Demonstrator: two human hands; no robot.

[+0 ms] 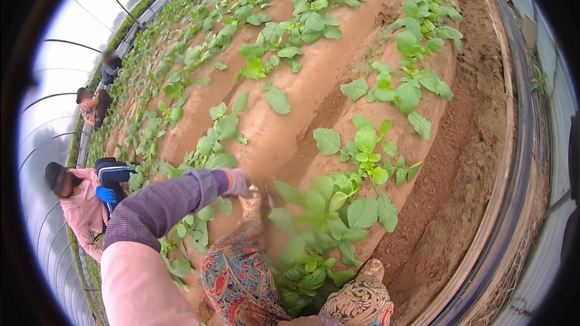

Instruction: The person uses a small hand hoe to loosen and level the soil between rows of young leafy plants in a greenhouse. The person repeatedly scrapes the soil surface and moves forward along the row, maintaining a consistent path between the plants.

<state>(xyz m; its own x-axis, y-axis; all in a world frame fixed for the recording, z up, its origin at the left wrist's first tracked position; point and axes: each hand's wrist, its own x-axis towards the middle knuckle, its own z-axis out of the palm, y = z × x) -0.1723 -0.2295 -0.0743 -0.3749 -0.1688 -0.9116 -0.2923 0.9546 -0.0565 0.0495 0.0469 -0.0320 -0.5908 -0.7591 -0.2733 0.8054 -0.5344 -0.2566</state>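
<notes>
My left hand (238,182), in a pale purple glove with a striped purple sleeve cover, reaches to the toe of my muddy left shoe (251,201). Its fingers are blurred, and I cannot tell whether they hold anything. At the bottom edge, a sliver of similar pale purple (319,320) may be my right hand; its fingers are hidden. Between my legs stand green leafy plants (312,276), with motion-blurred leaves (294,217) above them. My patterned trouser legs (240,271) lie on both sides. Another leafy plant (367,145) grows just ahead on the soil-covered bed.
Rows of leafy plants (312,22) run ahead. A dirt furrow (471,145), a wooden board and dark hoses (521,136) lie along the right, beside a plastic side wall (557,99). One co-worker in pink (84,194) sits at left; two people (93,108) are farther back.
</notes>
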